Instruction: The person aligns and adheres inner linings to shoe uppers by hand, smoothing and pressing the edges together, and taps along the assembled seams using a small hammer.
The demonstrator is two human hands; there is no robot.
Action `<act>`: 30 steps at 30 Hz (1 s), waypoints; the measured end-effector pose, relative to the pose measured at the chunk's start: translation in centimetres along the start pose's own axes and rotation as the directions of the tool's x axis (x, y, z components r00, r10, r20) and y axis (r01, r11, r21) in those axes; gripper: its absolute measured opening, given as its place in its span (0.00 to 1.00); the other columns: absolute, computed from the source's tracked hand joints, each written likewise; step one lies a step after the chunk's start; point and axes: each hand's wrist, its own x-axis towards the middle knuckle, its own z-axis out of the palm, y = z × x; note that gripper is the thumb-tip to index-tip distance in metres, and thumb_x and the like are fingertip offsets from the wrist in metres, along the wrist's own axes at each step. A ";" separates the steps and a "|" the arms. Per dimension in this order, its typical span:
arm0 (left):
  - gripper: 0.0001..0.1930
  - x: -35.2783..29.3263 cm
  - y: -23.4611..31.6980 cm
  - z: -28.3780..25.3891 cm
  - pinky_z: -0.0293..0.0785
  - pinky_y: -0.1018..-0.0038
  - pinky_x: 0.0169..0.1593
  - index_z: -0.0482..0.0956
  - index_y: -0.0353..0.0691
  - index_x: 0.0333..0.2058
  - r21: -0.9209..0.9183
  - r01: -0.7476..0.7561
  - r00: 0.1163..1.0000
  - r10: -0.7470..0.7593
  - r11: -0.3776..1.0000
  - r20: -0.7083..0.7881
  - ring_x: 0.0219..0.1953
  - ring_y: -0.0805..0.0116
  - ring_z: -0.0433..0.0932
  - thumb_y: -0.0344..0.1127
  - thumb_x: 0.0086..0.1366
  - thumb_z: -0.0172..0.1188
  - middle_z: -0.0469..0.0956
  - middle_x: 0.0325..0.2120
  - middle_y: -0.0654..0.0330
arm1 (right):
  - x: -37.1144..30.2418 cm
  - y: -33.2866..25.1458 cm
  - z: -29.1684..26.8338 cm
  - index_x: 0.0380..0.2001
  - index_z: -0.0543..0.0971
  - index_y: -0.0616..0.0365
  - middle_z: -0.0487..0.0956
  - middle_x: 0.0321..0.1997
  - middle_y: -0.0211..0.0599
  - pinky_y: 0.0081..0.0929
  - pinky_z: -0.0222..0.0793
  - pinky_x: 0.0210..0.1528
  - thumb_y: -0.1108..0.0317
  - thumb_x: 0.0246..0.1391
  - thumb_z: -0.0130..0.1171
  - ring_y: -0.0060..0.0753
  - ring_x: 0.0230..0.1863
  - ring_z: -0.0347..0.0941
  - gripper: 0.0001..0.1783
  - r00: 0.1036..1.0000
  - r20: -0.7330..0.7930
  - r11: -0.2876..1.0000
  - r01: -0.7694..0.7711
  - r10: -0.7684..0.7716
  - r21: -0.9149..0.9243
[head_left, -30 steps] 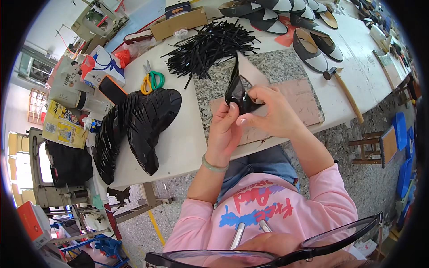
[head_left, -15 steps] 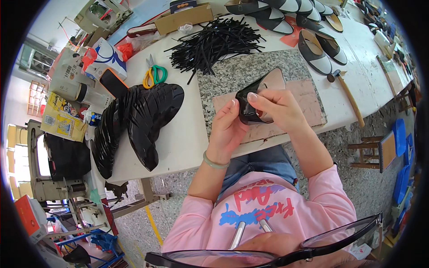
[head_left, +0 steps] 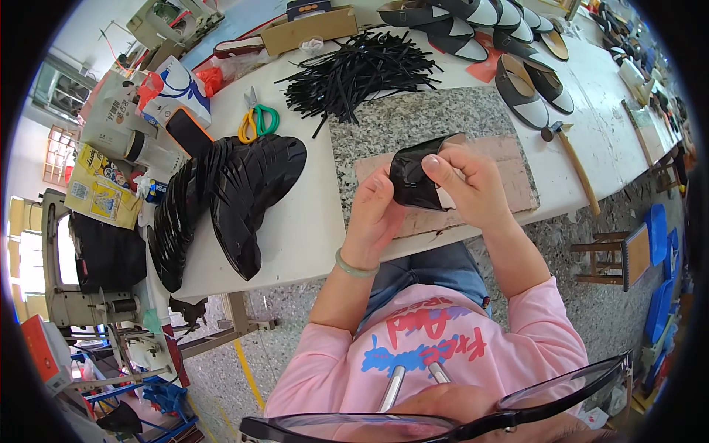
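Observation:
Above the front edge of the table, both my hands hold a glossy black shoe-upper piece [head_left: 413, 177]. My left hand [head_left: 373, 210] pinches its left edge between thumb and fingers. On the other side my right hand [head_left: 476, 184] grips it, thumb pressed on the shiny face and fingers behind. A bit of pale lining shows at its right edge. Under the hands lie a pinkish board [head_left: 509, 159] and a speckled stone slab [head_left: 384, 118]. To the left, two fanned stacks of similar black shoe pieces [head_left: 251, 184] rest on the white table.
Black strips [head_left: 362, 74] form a heap behind the slab. Scissors [head_left: 258, 122] with green and yellow handles and a phone [head_left: 189, 133] lie at the left. A hammer [head_left: 580, 166] and black-and-white shoes [head_left: 522, 92] are at the right. A sewing machine [head_left: 111, 266] stands far left.
The black piece has been turned and folded, so its glossy face shows more and its pale lining less. My right hand has closed further round it.

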 end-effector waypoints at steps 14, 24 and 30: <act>0.20 0.0 -0.6 -0.4 0.65 0.66 0.58 0.72 0.36 0.52 -0.080 0.025 0.999 -0.027 0.996 -0.028 0.53 0.68 0.72 0.45 0.70 0.50 0.75 0.49 0.59 | -0.5 -0.7 0.9 0.18 0.74 0.62 0.69 0.15 0.32 0.25 0.57 0.25 0.61 0.59 0.59 0.24 0.20 0.62 0.19 0.997 -0.068 0.998 0.025 -0.029 -0.060; 0.19 0.0 -0.4 0.2 0.63 0.67 0.59 0.72 0.35 0.51 -0.023 -0.039 0.997 0.038 0.999 -0.060 0.52 0.68 0.72 0.43 0.71 0.48 0.75 0.48 0.59 | -0.6 -0.4 0.6 0.19 0.71 0.60 0.66 0.17 0.21 0.18 0.53 0.21 0.56 0.64 0.53 0.12 0.21 0.58 0.22 0.990 0.037 0.977 -0.143 0.139 0.156; 0.18 -0.2 -0.1 0.2 0.62 0.67 0.60 0.71 0.32 0.51 0.013 -0.065 0.996 0.065 0.998 -0.064 0.52 0.68 0.71 0.40 0.72 0.48 0.75 0.48 0.56 | -0.8 0.2 0.6 0.21 0.71 0.59 0.66 0.18 0.21 0.16 0.54 0.22 0.56 0.64 0.52 0.12 0.22 0.57 0.22 0.993 0.050 0.979 -0.114 0.108 0.167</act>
